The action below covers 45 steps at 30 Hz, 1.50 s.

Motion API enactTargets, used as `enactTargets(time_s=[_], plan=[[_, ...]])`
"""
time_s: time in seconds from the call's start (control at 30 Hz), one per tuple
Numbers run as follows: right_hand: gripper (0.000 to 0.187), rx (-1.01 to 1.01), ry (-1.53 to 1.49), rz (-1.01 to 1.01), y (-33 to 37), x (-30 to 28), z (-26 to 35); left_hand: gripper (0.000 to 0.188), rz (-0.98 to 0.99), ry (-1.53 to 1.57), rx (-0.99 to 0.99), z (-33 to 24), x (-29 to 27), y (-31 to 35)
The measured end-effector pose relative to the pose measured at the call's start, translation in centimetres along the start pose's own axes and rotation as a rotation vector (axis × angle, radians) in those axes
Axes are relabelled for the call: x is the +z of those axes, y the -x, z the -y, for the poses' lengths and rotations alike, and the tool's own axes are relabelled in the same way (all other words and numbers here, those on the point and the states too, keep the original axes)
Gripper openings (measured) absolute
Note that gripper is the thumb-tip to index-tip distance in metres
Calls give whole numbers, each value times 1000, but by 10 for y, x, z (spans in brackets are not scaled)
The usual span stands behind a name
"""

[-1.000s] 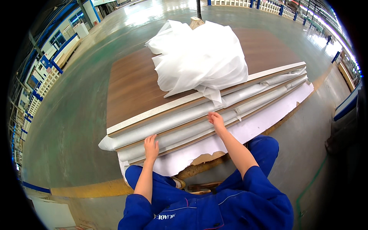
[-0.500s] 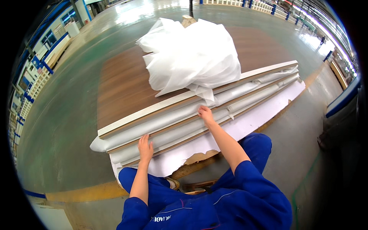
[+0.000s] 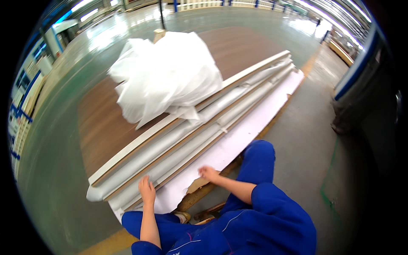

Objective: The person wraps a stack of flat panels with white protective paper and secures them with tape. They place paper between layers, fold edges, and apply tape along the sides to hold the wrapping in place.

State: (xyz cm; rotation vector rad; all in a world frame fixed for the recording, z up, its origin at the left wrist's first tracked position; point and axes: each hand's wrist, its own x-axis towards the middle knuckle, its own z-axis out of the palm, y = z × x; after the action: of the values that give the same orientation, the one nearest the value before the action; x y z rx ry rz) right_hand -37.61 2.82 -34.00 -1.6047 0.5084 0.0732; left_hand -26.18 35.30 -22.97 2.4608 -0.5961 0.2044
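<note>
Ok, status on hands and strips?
Left hand by near strips, contact unclear. Right hand over white sheet, grip unclear. Crumpled white wrap heaped on brown panel.

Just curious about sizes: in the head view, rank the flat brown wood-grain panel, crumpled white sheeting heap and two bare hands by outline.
Flat brown wood-grain panel, partly covered
Crumpled white sheeting heap
Left hand and right hand: too alike to rank

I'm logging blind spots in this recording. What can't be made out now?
In the head view:
Brown wood-grain panel: partly hidden by crumpled white sheeting.
Right hand: finger details, blurred.
Left hand: contact with white wrapping, masked by its fingers.
Distant person: too small for detail.
</note>
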Motion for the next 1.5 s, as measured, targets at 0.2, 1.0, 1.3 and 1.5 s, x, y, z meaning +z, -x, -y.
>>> enactTargets(time_s=[0.2, 1.0, 1.3, 1.5], plan=[[24, -71, 81, 360, 45, 33, 21, 30, 41, -131, 310, -66, 33, 21], [25, -89, 338, 332, 53, 24, 21, 29, -127, 1646, -1176, -16, 95, 12], [27, 46, 323, 342, 65, 15, 40, 27, -101, 1515, -1338, 21, 111, -13], [27, -37, 458, 372, 58, 16, 19, 28, -124, 1444, -1197, 10, 86, -35]])
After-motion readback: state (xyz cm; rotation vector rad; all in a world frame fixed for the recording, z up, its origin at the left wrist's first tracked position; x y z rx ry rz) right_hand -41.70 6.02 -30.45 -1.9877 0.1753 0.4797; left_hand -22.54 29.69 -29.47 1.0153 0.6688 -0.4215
